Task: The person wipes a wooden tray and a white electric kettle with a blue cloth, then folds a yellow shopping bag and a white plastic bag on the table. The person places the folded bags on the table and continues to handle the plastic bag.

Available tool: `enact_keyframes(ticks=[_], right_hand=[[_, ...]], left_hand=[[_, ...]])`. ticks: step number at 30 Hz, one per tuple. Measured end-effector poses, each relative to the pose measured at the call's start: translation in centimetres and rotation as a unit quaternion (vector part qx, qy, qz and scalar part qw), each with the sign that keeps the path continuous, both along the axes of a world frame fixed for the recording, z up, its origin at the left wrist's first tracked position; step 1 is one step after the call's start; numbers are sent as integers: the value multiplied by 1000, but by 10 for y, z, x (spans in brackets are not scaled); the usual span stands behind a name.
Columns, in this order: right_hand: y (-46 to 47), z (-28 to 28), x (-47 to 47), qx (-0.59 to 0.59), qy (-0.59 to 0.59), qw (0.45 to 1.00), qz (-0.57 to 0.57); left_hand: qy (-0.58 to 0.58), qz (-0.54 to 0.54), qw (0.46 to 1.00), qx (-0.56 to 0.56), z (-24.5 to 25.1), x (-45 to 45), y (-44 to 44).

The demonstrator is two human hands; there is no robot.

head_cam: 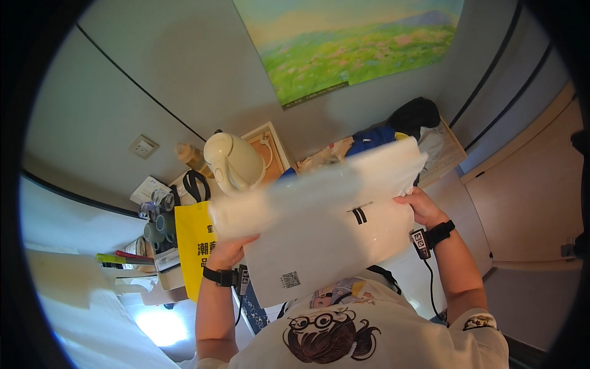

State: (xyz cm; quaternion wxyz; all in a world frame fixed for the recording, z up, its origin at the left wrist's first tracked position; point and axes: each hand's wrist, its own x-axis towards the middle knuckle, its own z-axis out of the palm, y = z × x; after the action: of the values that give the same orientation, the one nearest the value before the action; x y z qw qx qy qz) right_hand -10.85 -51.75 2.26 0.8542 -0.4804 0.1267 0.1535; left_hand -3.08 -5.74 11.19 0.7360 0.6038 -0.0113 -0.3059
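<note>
A large white plastic bag (pixel 318 240), bearing dark print and a printed code, is stretched in front of my chest. My left hand (pixel 228 251) grips its left side, thumb over the front. On the right side, the fingers of my right hand (pixel 421 207) are bunched into the bag's edge. The upper part is folded or rolled over and blurred, so I cannot tell what is inside. Each wrist wears a black strap with a small cabled device. Just left of my left hand stands a yellow bag (pixel 189 244) with dark writing.
Behind the bag, a cream electric kettle (pixel 235 159) stands on a wooden tray (pixel 272 138) beside a bottle (pixel 189 154). Mugs (pixel 159 228) and glasses (pixel 156 203) sit at the left. Clothes (pixel 373 138) lie in an open box (pixel 449 152) against the wall, below a landscape picture (pixel 359 50).
</note>
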Motion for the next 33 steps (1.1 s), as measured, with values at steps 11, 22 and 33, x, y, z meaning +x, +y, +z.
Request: enact_keyframes(ticks=[11, 22, 33], right_hand=[[-76, -10, -28, -552, 29, 830, -75], [155, 98, 8, -545, -496, 667, 108], [121, 81, -8, -468, -502, 722, 87]], left_hand=[[-320, -178, 925, 103, 10, 1, -33], [-592, -350, 696, 208, 52, -34, -95], [-533, -149, 803, 223, 51, -40, -66]])
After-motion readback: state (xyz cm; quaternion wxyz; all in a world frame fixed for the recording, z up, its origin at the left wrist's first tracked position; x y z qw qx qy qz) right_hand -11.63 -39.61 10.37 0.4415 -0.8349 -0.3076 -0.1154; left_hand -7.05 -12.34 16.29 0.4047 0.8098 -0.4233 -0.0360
